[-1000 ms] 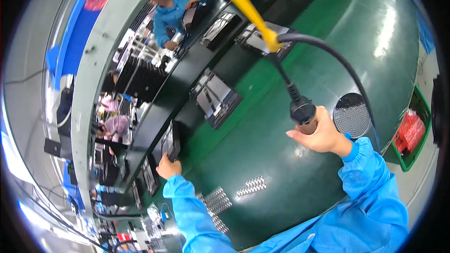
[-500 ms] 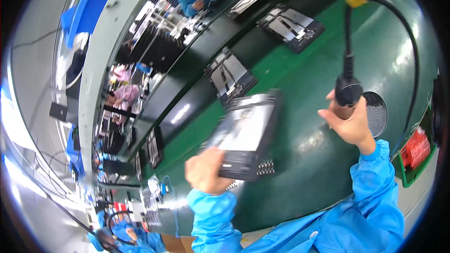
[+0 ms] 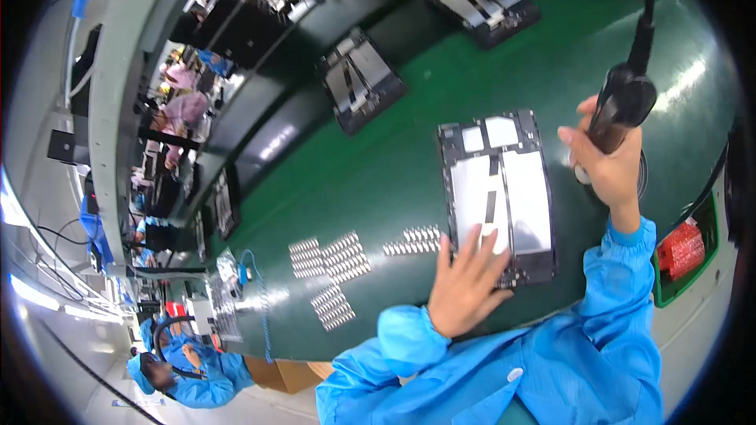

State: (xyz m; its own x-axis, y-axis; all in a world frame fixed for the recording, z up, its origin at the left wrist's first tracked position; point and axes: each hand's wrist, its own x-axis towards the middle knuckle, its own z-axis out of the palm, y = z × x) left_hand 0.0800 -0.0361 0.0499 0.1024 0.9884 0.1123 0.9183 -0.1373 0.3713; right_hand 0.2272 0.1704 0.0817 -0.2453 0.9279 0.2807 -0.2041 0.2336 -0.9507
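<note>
A tablet housing point(image 3: 465, 212), black-edged with pale battery panels and dark ribbon cables, lies flat on the green mat in front of me. My left hand point(image 3: 466, 287) is spread open over its near left corner, fingertips on the panel. To the right, my right hand point(image 3: 610, 164) is closed round a black electric screwdriver point(image 3: 624, 102), whose cord rises from its top; the tip is hidden. Below that hand a round dish point(image 3: 642, 177) is mostly covered. Left of the housing lie rows of small metal parts point(image 3: 412, 241), with more groups of small parts point(image 3: 345, 257) farther left.
More tablet housings stand farther off, one point(image 3: 361, 83) at the mat's far edge and another point(image 3: 480, 6) beyond. A green bin point(image 3: 691, 277) with a red bubble-wrapped item point(image 3: 680, 252) sits at right. A co-worker point(image 3: 185, 362) is at lower left.
My left hand has set the tablet housing down flat, turned and farther right, and its fingers have opened. My right hand still holds the screwdriver. The view has shifted.
</note>
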